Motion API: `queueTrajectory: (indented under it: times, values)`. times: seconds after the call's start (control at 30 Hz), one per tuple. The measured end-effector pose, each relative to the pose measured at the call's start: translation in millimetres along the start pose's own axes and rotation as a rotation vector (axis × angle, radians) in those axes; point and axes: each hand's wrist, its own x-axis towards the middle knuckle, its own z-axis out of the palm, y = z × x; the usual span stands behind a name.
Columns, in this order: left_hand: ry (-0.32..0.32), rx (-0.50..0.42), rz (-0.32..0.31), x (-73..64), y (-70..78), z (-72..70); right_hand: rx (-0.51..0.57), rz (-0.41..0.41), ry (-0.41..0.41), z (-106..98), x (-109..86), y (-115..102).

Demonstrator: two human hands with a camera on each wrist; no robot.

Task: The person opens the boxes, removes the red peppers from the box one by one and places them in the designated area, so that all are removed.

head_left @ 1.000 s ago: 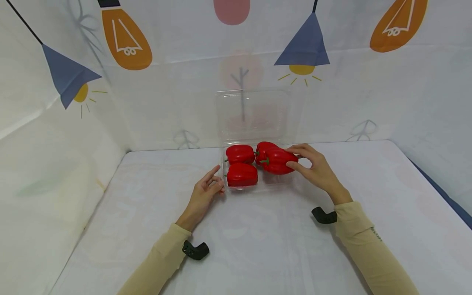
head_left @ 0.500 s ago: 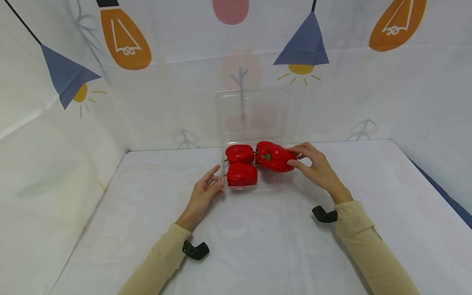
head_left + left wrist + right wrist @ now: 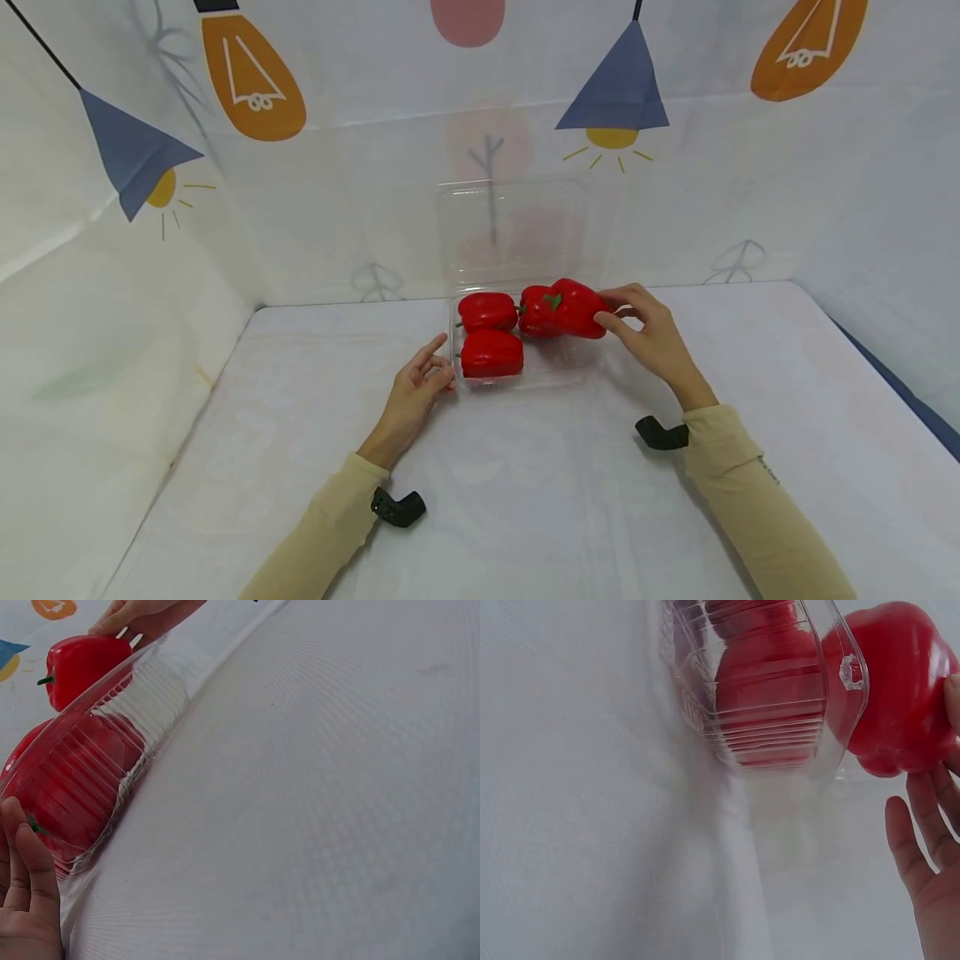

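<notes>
In the head view, my right hand (image 3: 651, 335) grips a red bell pepper (image 3: 581, 308) with a green stem, thumb in front and fingers behind. The pepper is above the right side of a clear plastic clamshell box (image 3: 558, 373); in the right wrist view it (image 3: 896, 682) is above the box rim. Inside the box lie a back-left red pepper (image 3: 487, 312), a front-left one (image 3: 492, 353) and a back-right one (image 3: 536, 312), partly hidden by the held pepper. My left hand (image 3: 414, 393) rests at the box's left side, fingers loosely extended, holding nothing.
The box's clear lid (image 3: 517, 233) stands raised at the back, against a white cloth wall (image 3: 360, 192) printed with lamps and bulbs. A white cloth covers the table (image 3: 525, 492). Black devices sit at the left wrist (image 3: 398, 508) and right wrist (image 3: 662, 434).
My right hand has moved the held pepper up, to the back and slightly right, uncovering more of the back-right pepper. My left hand has stayed in place.
</notes>
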Motion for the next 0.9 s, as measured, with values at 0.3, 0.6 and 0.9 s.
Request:
queueTrajectory:
  times: [0.3, 0.6, 0.9]
  values:
    - [0.001, 0.013, -0.010, -1.9, 3.0, 1.1, 0.040, 0.168, 0.055, -4.4, -1.8, -5.1]
    - [-0.005, 0.008, -0.006, -2.9, 4.0, 1.5, 0.045, 0.265, 0.103, -5.2, -1.3, 15.4]
    - [0.009, 0.006, -0.010, -2.7, 2.7, 1.9, 0.035, 0.365, 0.143, -4.0, -2.5, 37.5]
